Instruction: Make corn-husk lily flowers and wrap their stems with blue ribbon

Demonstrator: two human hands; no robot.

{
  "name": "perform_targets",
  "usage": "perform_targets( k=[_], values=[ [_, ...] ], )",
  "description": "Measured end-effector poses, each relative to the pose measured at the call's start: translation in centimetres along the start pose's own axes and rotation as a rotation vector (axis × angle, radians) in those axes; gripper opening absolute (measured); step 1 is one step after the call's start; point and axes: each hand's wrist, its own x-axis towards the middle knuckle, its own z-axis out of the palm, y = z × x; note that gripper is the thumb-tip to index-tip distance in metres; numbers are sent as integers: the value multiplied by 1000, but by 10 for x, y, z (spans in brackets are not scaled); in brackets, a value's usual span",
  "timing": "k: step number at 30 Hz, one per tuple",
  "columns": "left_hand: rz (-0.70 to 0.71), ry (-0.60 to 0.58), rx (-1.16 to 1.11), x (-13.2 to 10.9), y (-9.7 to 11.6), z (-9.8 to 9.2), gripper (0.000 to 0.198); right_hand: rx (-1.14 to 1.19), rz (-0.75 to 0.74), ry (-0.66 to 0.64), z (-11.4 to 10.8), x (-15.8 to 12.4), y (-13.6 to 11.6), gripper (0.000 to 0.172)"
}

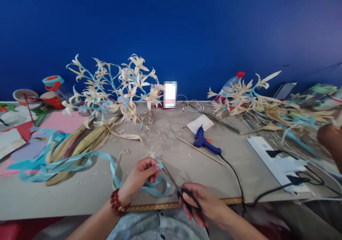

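My left hand (141,175) pinches the end of a light blue ribbon (80,159) just above the grey table (88,193); a red bead bracelet (116,202) circles that wrist. My right hand (205,204) is closed in the black handles of a pair of scissors (177,188), whose blades point up-left and meet the ribbon at my left fingertips. The ribbon loops under my left hand and trails away to the left across the table.
Cream husk flowers on blue stems (114,86) stand at the back left, more lie at the back right (248,93). A blue glue gun (204,142) with a black cord, a wooden stick (200,151), a white power strip (278,165), coloured paper (64,122) and another person's hand (330,136) are about.
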Motion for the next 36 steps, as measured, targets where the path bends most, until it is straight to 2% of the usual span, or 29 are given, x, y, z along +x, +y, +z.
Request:
perform_targets(
  k=[6,13,20,28,36],
  values=[
    [-29,-26,46,-1,0,-1,31,-24,-19,-2,6,9,-10,49],
    [-43,-52,55,0,0,-1,31,-80,-14,5,8,18,-11,32],
    [-58,-45,52,-1,3,0,33,-80,-61,6,11,23,-15,27],
    [-67,-50,66,0,2,-2,33,-127,-134,57,14,24,-16,36],
    [-60,-45,57,1,-1,-5,34,-133,-214,82,12,33,-2,48]
  ],
)
